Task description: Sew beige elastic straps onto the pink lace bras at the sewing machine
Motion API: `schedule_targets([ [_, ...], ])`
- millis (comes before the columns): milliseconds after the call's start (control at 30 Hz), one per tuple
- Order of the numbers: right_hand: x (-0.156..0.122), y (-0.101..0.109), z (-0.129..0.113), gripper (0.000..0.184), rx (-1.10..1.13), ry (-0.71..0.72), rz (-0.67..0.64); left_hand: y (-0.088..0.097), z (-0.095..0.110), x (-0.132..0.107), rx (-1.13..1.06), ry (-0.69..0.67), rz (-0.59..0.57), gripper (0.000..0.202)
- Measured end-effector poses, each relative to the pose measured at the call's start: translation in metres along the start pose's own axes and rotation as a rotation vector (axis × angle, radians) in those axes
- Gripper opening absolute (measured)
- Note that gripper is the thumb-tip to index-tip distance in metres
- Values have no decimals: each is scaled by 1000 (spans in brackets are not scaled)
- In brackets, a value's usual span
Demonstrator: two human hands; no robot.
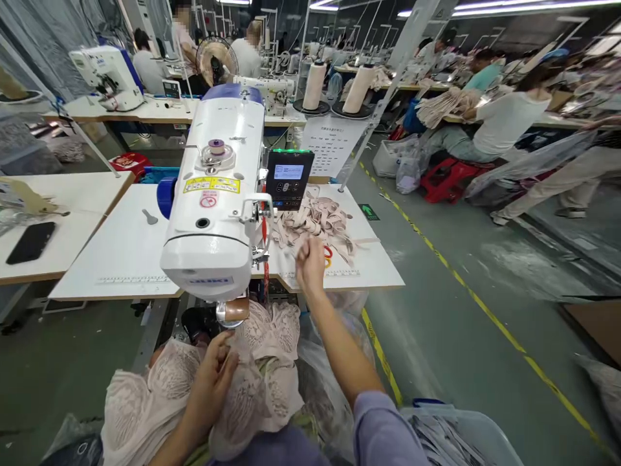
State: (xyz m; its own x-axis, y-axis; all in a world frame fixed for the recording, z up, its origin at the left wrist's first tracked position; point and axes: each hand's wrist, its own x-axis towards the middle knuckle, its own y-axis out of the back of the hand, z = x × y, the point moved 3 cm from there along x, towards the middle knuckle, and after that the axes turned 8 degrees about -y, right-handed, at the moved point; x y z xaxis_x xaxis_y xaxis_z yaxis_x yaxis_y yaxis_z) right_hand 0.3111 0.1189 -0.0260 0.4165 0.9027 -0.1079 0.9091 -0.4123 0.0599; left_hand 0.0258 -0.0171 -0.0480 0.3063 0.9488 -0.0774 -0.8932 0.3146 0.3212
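lace at the machine, right hand by the straps

the lace (279,388) lies over the lap, below the head of the machine (208,213). its long axis runs from the machine head down towards the body, with one end close under the round metal arm tip (233,312). another part spreads to the left, slanting from lower left to upper right. it is pale pink, openwork and soft, with rounded, cup-like swells and loose folds.

the left hand (211,378) is half curled, thumb near the fingertips, with the lace pinched at its edge. the right hand (310,264) is reached out over the table (381,272), fingers drawn nearly together; whether it has hold of a strap cannot be told.

just beyond it are the straps (317,220), a heap of narrow, flat pink bands, curled and looped, pointing every way; a few ends trail out to the right. red and yellow loop handles (328,255) show just beside the right hand.

the machine is smooth, glossy white, its body running away from the person. a dark, boxy panel (290,180) stands at its right. behind, two tapering thread cones (314,86) stand on dark discs. a translucent plastic tub (485,430) sits at lower right.
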Motion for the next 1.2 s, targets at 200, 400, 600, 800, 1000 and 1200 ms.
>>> schedule_targets([
  [200,-130,-25,42,44,424,-290,-431,12,-7,9,156,-103,-15,34],
  [400,-181,-56,62,31,1215,-872,-709,-1,-22,9,139,-82,-208,48],
  [600,-176,-65,44,42,1121,-605,-359,-44,-3,-9,123,-119,-482,59],
  [800,-147,-45,42,22,1210,-621,-201,-35,23,-12,-57,-99,-535,64],
  [1000,-168,-40,51,44,734,-598,-477,-23,39,1,-129,-112,-398,59],
  [1200,-148,-22,43,46,358,-389,-324,-25,58,23,53,-327,-380,37],
])
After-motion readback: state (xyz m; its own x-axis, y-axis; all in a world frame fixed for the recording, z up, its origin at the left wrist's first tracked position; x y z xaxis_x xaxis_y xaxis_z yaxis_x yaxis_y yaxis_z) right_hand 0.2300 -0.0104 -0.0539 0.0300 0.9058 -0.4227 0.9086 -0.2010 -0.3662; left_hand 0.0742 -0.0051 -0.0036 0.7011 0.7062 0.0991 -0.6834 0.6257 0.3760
